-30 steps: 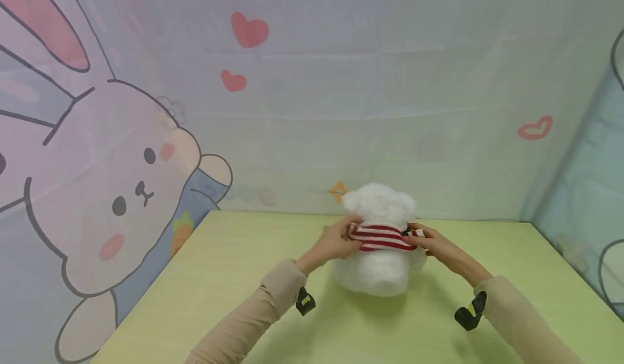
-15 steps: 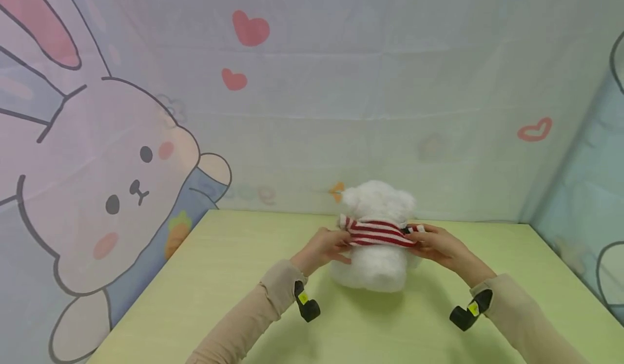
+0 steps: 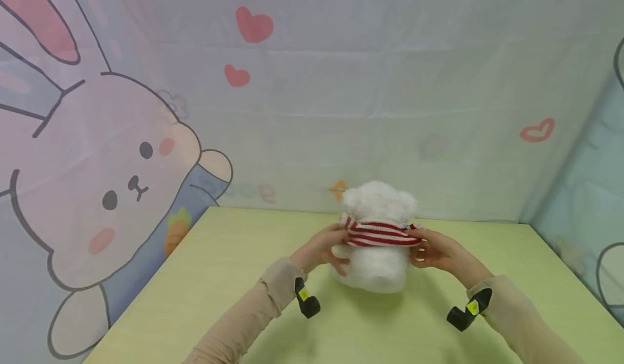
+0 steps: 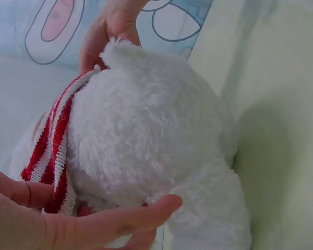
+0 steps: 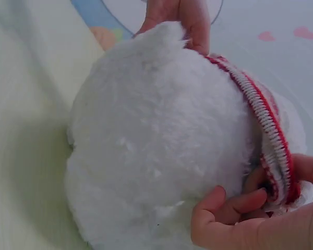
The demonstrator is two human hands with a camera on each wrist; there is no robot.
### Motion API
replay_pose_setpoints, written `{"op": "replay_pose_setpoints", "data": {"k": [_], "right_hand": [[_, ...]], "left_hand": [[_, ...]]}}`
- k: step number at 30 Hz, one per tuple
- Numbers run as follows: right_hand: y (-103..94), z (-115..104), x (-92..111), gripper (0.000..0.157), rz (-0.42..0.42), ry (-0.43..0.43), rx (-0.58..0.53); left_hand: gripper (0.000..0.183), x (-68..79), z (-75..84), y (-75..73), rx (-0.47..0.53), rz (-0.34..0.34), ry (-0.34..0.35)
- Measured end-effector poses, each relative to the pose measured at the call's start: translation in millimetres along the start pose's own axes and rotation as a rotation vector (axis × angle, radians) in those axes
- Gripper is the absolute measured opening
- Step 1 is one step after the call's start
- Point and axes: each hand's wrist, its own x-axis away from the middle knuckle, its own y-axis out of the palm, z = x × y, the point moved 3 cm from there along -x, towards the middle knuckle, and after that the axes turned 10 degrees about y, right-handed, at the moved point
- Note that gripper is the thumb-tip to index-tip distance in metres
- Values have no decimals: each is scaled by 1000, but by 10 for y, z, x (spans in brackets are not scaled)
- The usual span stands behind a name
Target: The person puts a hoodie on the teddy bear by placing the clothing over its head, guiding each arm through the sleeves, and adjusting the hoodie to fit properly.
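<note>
A white plush bear (image 3: 377, 269) sits on the table with its back toward me. It wears a red-and-white striped knit sweater (image 3: 377, 234) bunched around its upper body. My left hand (image 3: 323, 250) is at the sweater's left side; in the left wrist view the thumb lies on the striped hem (image 4: 61, 151), while other fingers (image 4: 146, 214) stretch along the fur. On the opposite side my right hand (image 3: 439, 251) pinches the hem, thumb outside and a fingertip tucked under the knit edge (image 5: 266, 117). The bear's front is hidden.
The pale yellow-green table (image 3: 234, 283) extends around the bear. Behind it hangs a cloth backdrop (image 3: 390, 93) printed with hearts and a large cartoon rabbit (image 3: 117, 185). A black wrist camera (image 3: 307, 299) hangs below the left cuff, another black camera (image 3: 468, 311) below the right.
My left hand has slid down from the upper sleeve to the hem, so the left sleeve now shows. My right fingers have shifted to the right-hand hem, which is drawn slightly outward.
</note>
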Motion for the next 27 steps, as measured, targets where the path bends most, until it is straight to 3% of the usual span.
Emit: {"op": "replay_pose_setpoints", "data": {"k": [3,6,10,13,16,20,27], "right_hand": [[-4,9,-4,14,-24,-24,-11],[-21,16,13,14,-108,-45,-124],[-62,42,21,29,-211,-58,-268],[-73,75,-5,28,-244,-60,-323],[-60,103,-28,20,-254,-72,-376],[-30,138,-27,16,-209,-95,-379],[4,194,-9,32,-108,-103,-315]], "left_hand": [[36,-11,-18,-10,-8,9,-14],[19,-34,-53,-28,6,8,-21],[7,-65,-93,-54,106,-8,-36],[7,-72,-101,-62,173,-20,-44],[12,-76,-100,-60,209,-18,-48],[10,-94,-116,-38,153,-33,-42],[24,-74,-171,-30,-4,-6,13]]}}
